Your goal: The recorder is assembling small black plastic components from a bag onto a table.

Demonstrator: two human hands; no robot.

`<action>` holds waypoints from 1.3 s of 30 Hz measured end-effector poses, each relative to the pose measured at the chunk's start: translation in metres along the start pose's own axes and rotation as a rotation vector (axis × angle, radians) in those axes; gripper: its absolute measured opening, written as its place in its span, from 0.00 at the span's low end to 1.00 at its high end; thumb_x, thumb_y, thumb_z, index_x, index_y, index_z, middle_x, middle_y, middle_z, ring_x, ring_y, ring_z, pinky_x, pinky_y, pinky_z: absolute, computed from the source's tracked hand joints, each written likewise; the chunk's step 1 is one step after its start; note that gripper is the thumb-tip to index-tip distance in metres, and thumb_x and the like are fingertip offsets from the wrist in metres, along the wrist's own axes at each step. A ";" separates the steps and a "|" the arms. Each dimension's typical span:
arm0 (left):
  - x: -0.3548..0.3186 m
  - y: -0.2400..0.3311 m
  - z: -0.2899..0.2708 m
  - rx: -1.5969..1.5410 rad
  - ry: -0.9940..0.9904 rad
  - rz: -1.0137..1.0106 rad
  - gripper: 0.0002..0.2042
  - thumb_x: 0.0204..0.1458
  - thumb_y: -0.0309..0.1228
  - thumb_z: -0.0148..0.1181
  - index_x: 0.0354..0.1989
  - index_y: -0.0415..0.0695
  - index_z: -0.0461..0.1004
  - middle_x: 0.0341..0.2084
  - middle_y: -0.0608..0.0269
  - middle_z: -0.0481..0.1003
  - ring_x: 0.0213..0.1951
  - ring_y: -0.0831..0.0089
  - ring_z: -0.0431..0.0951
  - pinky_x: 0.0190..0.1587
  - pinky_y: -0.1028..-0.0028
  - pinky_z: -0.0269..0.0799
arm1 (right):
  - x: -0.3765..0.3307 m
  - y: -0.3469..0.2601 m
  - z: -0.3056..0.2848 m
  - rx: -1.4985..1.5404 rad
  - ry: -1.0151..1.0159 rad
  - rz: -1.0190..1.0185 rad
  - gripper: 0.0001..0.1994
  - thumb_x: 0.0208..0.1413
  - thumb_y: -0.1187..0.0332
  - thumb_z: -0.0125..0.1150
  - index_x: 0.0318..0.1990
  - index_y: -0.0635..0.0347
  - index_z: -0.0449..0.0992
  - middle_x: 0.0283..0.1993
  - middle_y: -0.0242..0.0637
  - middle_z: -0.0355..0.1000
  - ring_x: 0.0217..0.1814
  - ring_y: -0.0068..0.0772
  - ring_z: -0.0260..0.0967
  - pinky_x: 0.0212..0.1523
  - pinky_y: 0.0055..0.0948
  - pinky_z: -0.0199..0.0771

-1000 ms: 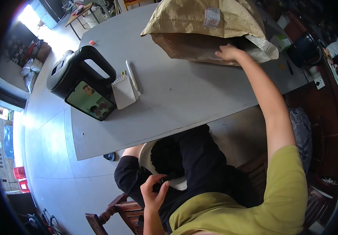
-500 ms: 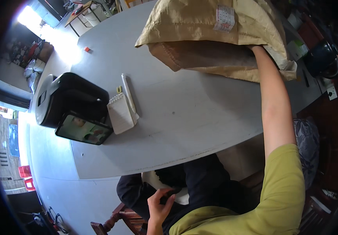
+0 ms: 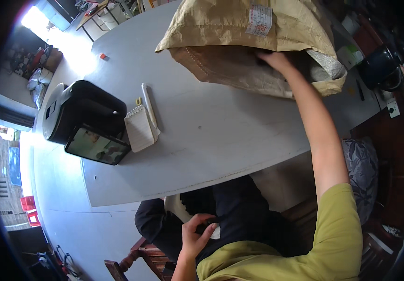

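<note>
A large brown paper sack (image 3: 239, 28) with a white label lies on the grey table (image 3: 211, 140), its open mouth facing me. My right hand (image 3: 274, 60) reaches far across the table into that mouth, under the upper flap; its fingers are partly hidden inside. My left hand (image 3: 195, 234) stays low at my lap, fingers curled on the dark cloth (image 3: 239, 210) there, beside a white object (image 3: 176, 208).
A black device with a lit screen (image 3: 89, 122) stands at the table's left, with a spiral notepad (image 3: 138, 129) and a white pen (image 3: 149, 112) beside it. A black pot (image 3: 380, 70) sits at the right. A wooden chair (image 3: 131, 262) is below me.
My right hand has gone from the sack's edge deeper into its opening. The view has shifted toward the table. My left hand's fingers have curled in at my lap.
</note>
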State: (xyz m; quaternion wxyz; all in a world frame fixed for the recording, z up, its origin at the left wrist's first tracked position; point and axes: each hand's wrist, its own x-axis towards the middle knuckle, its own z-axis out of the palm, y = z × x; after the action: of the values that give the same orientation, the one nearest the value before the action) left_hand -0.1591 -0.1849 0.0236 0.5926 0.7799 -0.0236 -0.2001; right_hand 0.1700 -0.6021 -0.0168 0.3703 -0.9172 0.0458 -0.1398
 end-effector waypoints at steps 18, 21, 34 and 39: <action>-0.085 -0.023 -0.016 -0.265 0.097 0.045 0.09 0.46 0.27 0.61 0.35 0.37 0.73 0.19 0.68 0.70 0.23 0.83 0.66 0.27 0.83 0.60 | -0.173 -0.221 0.104 -0.265 -0.263 -0.352 0.36 0.36 0.37 0.60 0.58 0.22 0.61 0.70 0.39 0.39 0.67 0.63 0.39 0.59 0.66 0.44; -0.095 -0.029 -0.016 -0.645 0.030 0.045 0.12 0.47 0.29 0.59 0.38 0.35 0.70 0.23 0.66 0.70 0.23 0.82 0.68 0.28 0.82 0.62 | -0.152 -0.225 0.090 -0.198 -0.218 -0.417 0.36 0.41 0.35 0.57 0.60 0.24 0.59 0.68 0.55 0.41 0.67 0.65 0.41 0.63 0.52 0.46; -0.089 -0.053 -0.016 -1.052 0.107 -0.005 0.13 0.54 0.38 0.51 0.23 0.44 0.60 0.21 0.63 0.65 0.21 0.75 0.63 0.25 0.79 0.61 | -0.251 -0.193 0.031 -0.336 -0.025 -0.638 0.11 0.42 0.78 0.59 0.36 0.58 0.74 0.41 0.38 0.69 0.37 0.43 0.70 0.36 0.36 0.71; -0.081 -0.047 -0.022 -0.804 0.196 -0.038 0.06 0.53 0.31 0.54 0.30 0.42 0.67 0.21 0.66 0.68 0.24 0.79 0.67 0.28 0.81 0.64 | -0.285 -0.199 0.037 -0.007 -0.025 -0.525 0.06 0.47 0.79 0.57 0.34 0.61 0.73 0.35 0.37 0.67 0.34 0.36 0.68 0.33 0.30 0.68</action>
State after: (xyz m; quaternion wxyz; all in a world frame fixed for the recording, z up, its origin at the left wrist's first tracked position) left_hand -0.2357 -0.1281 0.0077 0.8457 0.5019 0.1273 -0.1292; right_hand -0.0954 -0.3807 0.0320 0.3188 -0.9005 -0.1980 -0.2196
